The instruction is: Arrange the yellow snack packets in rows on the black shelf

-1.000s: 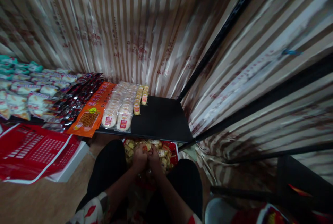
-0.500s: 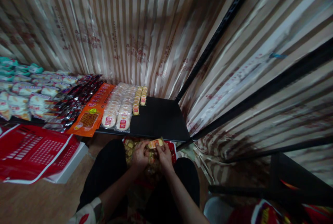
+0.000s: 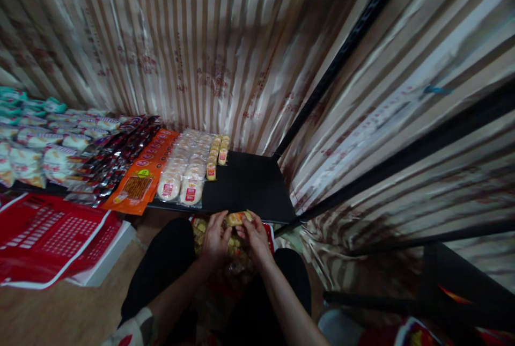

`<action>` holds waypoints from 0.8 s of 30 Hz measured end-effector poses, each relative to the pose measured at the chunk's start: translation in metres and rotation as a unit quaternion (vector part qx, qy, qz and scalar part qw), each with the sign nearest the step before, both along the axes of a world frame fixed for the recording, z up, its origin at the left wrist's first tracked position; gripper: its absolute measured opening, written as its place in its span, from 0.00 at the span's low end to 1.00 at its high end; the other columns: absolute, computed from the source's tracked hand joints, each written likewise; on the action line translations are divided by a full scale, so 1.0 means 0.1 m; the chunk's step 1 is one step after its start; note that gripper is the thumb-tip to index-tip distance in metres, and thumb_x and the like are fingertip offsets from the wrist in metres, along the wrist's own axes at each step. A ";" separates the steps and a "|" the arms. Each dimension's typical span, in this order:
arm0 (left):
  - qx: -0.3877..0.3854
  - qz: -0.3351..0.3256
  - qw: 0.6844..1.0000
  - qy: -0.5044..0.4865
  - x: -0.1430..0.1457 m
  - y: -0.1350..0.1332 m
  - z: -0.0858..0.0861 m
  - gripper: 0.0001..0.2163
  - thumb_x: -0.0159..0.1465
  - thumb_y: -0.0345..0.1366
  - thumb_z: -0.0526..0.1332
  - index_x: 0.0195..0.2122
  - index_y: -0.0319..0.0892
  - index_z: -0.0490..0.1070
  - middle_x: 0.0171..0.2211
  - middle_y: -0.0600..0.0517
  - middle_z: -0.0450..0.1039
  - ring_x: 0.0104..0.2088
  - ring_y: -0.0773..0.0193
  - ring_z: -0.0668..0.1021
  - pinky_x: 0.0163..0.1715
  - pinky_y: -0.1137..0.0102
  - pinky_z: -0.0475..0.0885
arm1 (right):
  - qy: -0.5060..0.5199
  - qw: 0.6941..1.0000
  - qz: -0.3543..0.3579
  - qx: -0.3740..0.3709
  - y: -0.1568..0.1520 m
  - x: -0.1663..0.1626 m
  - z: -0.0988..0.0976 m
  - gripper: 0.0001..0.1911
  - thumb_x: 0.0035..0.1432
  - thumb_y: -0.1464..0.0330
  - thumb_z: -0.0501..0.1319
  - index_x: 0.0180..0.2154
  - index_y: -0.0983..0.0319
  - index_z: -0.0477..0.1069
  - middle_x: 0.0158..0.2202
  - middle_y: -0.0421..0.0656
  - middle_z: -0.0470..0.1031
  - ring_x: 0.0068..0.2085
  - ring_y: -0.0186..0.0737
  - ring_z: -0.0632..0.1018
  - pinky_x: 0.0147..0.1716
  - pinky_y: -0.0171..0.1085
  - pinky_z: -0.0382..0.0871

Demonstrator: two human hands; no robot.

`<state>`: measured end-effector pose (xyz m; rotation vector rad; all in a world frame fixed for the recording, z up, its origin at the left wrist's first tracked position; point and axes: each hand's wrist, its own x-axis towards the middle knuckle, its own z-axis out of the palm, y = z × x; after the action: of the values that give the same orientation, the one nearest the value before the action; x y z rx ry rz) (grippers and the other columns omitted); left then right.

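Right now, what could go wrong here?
The small yellow packet, held in the right hand with the left hand at its other end, might slip onto the heap of packets below.
The orange packet overhangs the front of the black shelf, so a bump could dislodge it.

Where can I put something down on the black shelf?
The right end of the shelf is bare, right of the small yellow packs and in front of the striped sheet. Further left it's crowded: round white packs, an orange packet and dark packets sit close together. Just in front are the left hand and right hand.
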<state>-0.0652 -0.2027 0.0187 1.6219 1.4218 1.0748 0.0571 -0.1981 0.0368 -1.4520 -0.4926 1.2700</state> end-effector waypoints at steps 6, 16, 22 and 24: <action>-0.018 0.072 0.989 -0.125 0.03 0.19 -0.02 0.15 0.56 0.28 0.52 0.43 0.40 0.70 0.46 0.45 0.65 0.42 0.63 0.74 0.38 0.69 0.74 | -0.001 1.000 0.016 0.004 0.04 -0.03 -0.05 0.18 0.37 0.63 0.68 0.31 0.58 0.66 0.22 0.34 0.72 0.23 0.32 0.75 0.20 0.29 0.67; -0.001 0.033 0.990 -0.139 -0.04 0.52 0.22 0.15 0.54 0.26 0.52 0.41 0.41 0.70 0.43 0.47 0.68 0.42 0.65 0.73 0.36 0.71 0.73 | -0.071 0.978 0.185 0.064 0.23 0.01 0.14 0.25 0.36 0.62 0.68 0.39 0.59 0.68 0.24 0.36 0.73 0.25 0.34 0.73 0.25 0.32 0.65; 0.025 0.008 0.996 -0.088 -0.01 0.73 0.34 0.15 0.54 0.24 0.51 0.39 0.42 0.71 0.41 0.49 0.70 0.40 0.65 0.74 0.37 0.72 0.71 | -0.155 0.952 0.226 0.135 0.50 0.04 0.21 0.12 0.41 0.62 0.66 0.30 0.60 0.73 0.28 0.39 0.75 0.31 0.36 0.74 0.34 0.35 0.67; 0.034 0.006 0.996 -0.083 0.00 0.81 0.37 0.16 0.54 0.24 0.51 0.40 0.42 0.71 0.42 0.49 0.70 0.41 0.65 0.74 0.40 0.70 0.71 | -0.162 0.953 0.214 0.142 0.60 0.04 0.18 0.12 0.40 0.62 0.67 0.29 0.61 0.72 0.28 0.40 0.75 0.30 0.35 0.73 0.34 0.35 0.67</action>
<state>-0.0651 -0.1221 0.0558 1.5340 1.3001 1.2464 0.0612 -0.1380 0.0550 -1.3519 -1.2142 1.2261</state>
